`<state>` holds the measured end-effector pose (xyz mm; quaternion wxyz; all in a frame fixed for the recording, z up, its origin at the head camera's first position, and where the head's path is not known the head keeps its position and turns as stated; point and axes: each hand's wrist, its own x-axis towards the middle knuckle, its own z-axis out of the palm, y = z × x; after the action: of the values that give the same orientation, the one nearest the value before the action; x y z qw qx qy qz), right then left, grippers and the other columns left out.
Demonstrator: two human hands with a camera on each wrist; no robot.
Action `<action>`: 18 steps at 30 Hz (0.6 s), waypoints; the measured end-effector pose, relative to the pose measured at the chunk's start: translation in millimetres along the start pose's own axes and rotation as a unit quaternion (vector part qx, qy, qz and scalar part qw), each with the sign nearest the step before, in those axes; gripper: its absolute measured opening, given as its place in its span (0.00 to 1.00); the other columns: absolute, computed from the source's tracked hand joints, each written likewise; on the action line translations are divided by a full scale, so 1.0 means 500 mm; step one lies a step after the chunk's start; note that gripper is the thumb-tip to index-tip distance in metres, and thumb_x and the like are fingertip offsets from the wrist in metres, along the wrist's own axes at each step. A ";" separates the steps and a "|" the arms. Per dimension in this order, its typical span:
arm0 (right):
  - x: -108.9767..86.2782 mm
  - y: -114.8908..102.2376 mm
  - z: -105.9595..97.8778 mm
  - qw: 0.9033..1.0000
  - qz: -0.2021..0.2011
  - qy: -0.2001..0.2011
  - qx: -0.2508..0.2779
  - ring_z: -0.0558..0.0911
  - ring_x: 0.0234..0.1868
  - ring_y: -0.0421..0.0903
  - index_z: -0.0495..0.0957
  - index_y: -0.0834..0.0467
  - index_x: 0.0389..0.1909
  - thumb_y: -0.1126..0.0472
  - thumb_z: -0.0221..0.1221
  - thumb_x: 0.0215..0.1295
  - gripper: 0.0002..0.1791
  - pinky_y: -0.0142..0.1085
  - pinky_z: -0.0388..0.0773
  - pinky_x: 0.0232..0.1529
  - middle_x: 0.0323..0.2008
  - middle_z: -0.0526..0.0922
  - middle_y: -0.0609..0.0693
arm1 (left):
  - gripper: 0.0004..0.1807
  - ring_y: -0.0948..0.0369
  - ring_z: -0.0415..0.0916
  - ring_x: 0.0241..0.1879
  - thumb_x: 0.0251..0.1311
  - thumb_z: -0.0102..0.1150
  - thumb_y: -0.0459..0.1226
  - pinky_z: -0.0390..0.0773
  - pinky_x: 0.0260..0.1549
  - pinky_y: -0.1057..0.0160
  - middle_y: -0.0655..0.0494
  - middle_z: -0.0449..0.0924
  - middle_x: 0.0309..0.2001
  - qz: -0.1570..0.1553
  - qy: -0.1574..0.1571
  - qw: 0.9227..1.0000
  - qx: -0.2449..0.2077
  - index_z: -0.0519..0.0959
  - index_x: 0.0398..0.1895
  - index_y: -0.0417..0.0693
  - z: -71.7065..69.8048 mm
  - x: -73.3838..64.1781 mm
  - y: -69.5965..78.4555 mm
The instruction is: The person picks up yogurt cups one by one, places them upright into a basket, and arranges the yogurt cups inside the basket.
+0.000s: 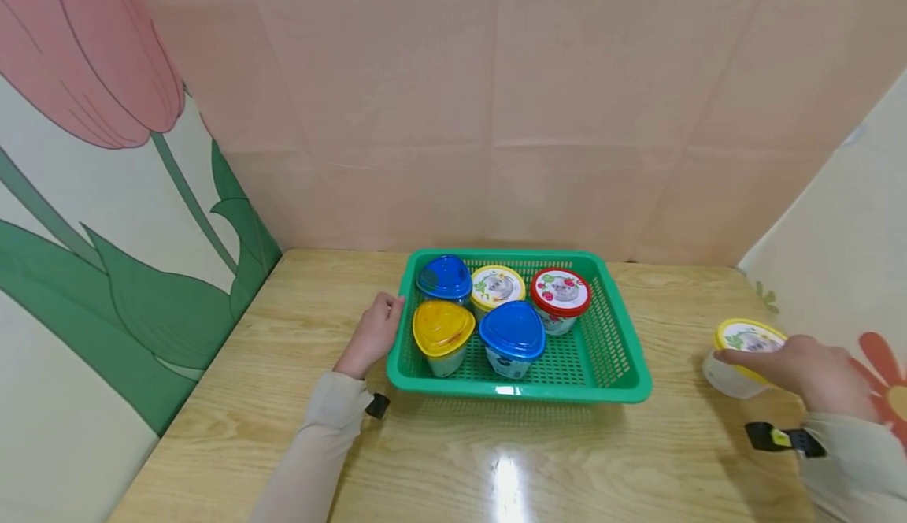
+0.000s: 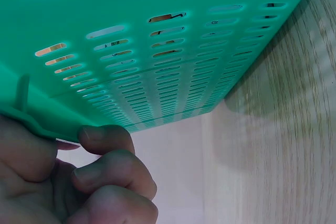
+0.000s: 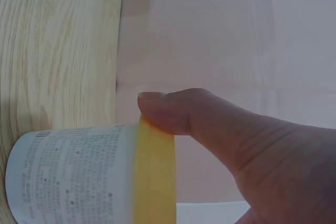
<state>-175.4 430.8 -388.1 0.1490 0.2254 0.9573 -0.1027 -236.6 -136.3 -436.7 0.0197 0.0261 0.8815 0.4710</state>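
Observation:
At the left rim of a green plastic basket [image 1: 623, 326], my left hand [image 1: 374, 332] pinches the edge between thumb and curled fingers. The left wrist view has that hand [image 2: 105, 182] under the slotted wall of the basket [image 2: 58, 3]. Over on the right, my right hand [image 1: 829, 373] grips a white tub with a round yellow lid [image 1: 733, 381]. Its thumb [image 3: 168, 111] presses the lid's edge in the right wrist view, while the other fingers are hidden. Printed text covers the side of this tub [image 3: 73, 182], which stands upright on the table.
Several lidded tubs sit in the basket: two with blue lids [image 1: 445, 277] [image 1: 513, 332], a triangular yellow one [image 1: 443, 328], a round yellow one [image 1: 497, 285] and a red one [image 1: 560, 290]. A pink wall [image 1: 460, 113] backs the wooden table [image 1: 439, 468]; side panels flank it.

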 end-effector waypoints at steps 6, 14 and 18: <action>0.003 -0.010 -0.001 1.000 0.020 -0.006 0.018 0.70 0.42 0.69 0.59 0.85 0.53 0.17 0.54 0.49 0.68 0.51 0.76 0.31 0.42 0.67 0.81 | 0.19 0.57 0.73 0.30 0.81 0.37 0.46 0.76 0.30 0.62 0.49 0.70 0.30 0.003 -0.001 1.000 -0.002 0.68 0.47 0.36 0.000 0.000 -0.003; -0.002 -0.031 -0.005 0.999 0.050 -0.011 0.017 0.70 0.42 0.67 0.56 0.84 0.55 0.16 0.55 0.47 0.70 0.50 0.78 0.31 0.42 0.62 0.79 | 0.20 0.57 0.74 0.30 0.81 0.35 0.46 0.76 0.30 0.62 0.49 0.71 0.31 0.002 -0.001 1.000 0.000 0.68 0.48 0.37 -0.001 -0.002 -0.001; -0.008 -0.037 -0.012 0.999 0.042 -0.006 0.020 0.71 0.39 0.65 0.56 0.85 0.54 0.15 0.55 0.46 0.71 0.49 0.77 0.29 0.40 0.62 0.78 | 0.20 0.57 0.74 0.30 0.81 0.35 0.45 0.77 0.30 0.62 0.48 0.72 0.31 0.003 -0.003 1.000 0.000 0.68 0.49 0.36 -0.001 -0.002 -0.002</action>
<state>-182.1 414.6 -378.8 0.1542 0.2680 0.9439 -0.1162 -235.6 -137.3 -437.2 0.0211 0.0301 0.8813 0.4712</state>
